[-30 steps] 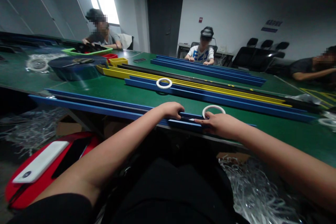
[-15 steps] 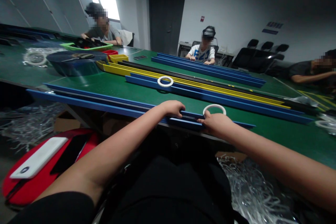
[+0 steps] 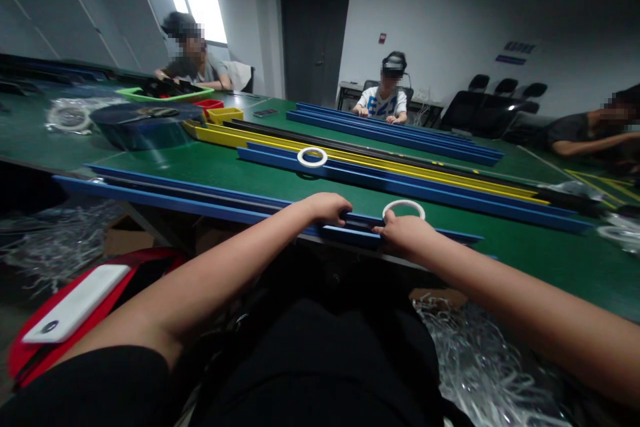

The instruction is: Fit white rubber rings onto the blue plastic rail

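A long blue channel [image 3: 190,200] lies along the near table edge, with a dark strip running inside it. Curled fingers of my left hand [image 3: 330,208] grip the channel near its right part; the fingertips reach into it and are partly hidden. Just to the right, my right hand [image 3: 409,235] is closed over the same channel, its thumb against a white ring-shaped roll of tape [image 3: 423,208]. The hand hides the roll's lower part. Another white roll of tape [image 3: 313,157] rests on a second blue channel [image 3: 450,198] farther back.
Beyond lie yellow channels [image 3: 350,160], more blue channels [image 3: 395,133], a wide clear-blue roll [image 3: 145,130] with scissors on it, small bins [image 3: 225,115] and a green tray [image 3: 205,93]. A white phone-like object [image 3: 75,303] is at lower left. Several people sit around the table.
My right hand and the roll of tape beside it have shifted very slightly left. My left hand stays in place on the channel. The whole view has tilted a little.
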A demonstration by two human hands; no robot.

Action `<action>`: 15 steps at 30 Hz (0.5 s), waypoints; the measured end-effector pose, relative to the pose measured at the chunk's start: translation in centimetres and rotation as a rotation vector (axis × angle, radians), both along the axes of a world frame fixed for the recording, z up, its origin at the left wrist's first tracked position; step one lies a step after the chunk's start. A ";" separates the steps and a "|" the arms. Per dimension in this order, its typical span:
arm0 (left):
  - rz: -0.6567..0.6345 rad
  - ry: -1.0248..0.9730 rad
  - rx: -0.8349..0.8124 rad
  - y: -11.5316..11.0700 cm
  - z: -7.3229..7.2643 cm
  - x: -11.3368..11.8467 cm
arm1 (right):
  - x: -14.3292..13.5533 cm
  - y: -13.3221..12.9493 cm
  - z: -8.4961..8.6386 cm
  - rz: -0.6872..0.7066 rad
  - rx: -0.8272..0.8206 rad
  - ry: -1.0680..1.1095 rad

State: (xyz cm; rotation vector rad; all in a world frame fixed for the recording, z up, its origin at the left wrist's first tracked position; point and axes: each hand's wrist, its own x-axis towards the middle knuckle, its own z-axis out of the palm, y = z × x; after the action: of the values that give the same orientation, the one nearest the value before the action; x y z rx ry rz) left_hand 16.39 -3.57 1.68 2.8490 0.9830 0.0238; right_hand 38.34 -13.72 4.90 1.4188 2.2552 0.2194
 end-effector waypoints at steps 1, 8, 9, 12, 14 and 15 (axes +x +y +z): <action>-0.006 0.015 0.000 0.0 0.1 0.2 | -0.1 0.0 0.1 -0.001 -0.006 -0.002; -0.088 0.038 0.054 -0.3 0.2 3.5 | 0.3 -0.1 0.0 0.008 0.015 0.020; -0.092 0.032 0.055 -0.3 0.0 4.0 | 0.5 -0.2 -0.1 0.009 0.019 0.026; -0.079 0.004 0.045 -0.4 -0.5 4.6 | 0.8 -0.2 -0.4 0.016 0.033 0.031; -0.072 -0.013 0.042 -0.4 -0.6 4.6 | 1.0 -0.3 -0.6 0.029 0.039 0.034; -0.068 -0.017 0.041 -0.4 -0.6 4.5 | 1.1 -0.3 -0.6 0.036 0.038 0.038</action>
State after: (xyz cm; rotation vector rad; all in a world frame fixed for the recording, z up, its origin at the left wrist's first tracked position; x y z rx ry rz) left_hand 20.91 -4.00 1.04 2.9122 0.8927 0.0628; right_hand 39.42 -13.99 4.29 1.4145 2.3203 0.2506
